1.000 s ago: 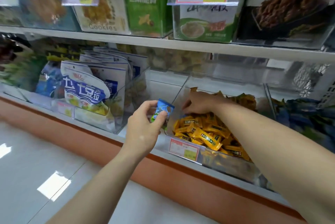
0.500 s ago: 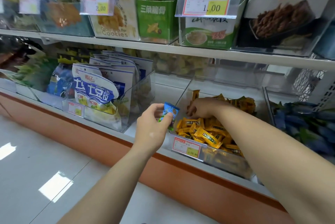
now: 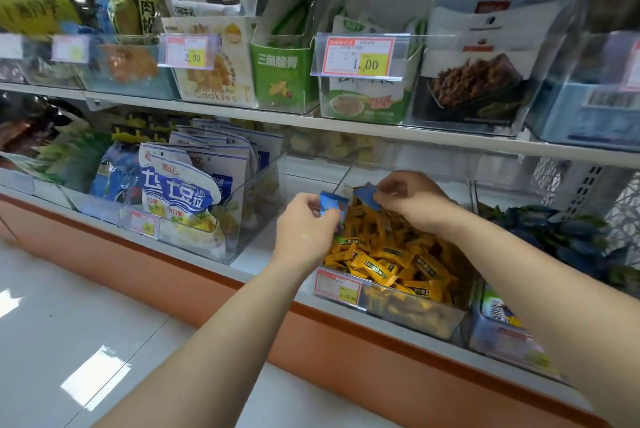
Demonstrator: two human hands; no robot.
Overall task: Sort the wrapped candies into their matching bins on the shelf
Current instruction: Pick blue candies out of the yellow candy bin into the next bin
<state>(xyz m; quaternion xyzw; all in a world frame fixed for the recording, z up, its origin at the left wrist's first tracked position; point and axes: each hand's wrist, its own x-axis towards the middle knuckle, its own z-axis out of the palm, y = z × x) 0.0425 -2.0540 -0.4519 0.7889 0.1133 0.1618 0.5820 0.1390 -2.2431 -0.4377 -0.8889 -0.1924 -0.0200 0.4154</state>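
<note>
Hands meet over the front-left corner of the clear bin (image 3: 408,315) of yellow candies (image 3: 391,256) on the lower shelf (image 3: 263,256). Left hand (image 3: 306,226): fingers curled closed, pinching a blue wrapped candy (image 3: 331,204) between thumb and fingertips; candy upright, just left of the bin's left wall. Right hand (image 3: 410,199): above the yellow pile, thumb and forefinger closed on a second blue wrapper (image 3: 366,195), which sticks out leftward toward the first; the two blue pieces are near each other, contact not resolvable.

Left to right along the lower shelf:
- blurred dark and green packets at far left, labels unreadable
- clear bin of white-and-blue snack bags (image 3: 180,195), small price tag on its front
- bare gap of shelf between that bin and the candy bin
- yellow-candy bin, red-and-yellow price tag (image 3: 337,285) on its front wall
- neighbouring bin of blue wrapped candies (image 3: 554,230) to the right, well filled; a barcode label shows on its front

Upper shelf (image 3: 381,131): cookie box (image 3: 214,64), green carton (image 3: 282,72), price tags reading 2.00 and 1.00. Pale glossy floor (image 3: 69,341) lies lower left.
</note>
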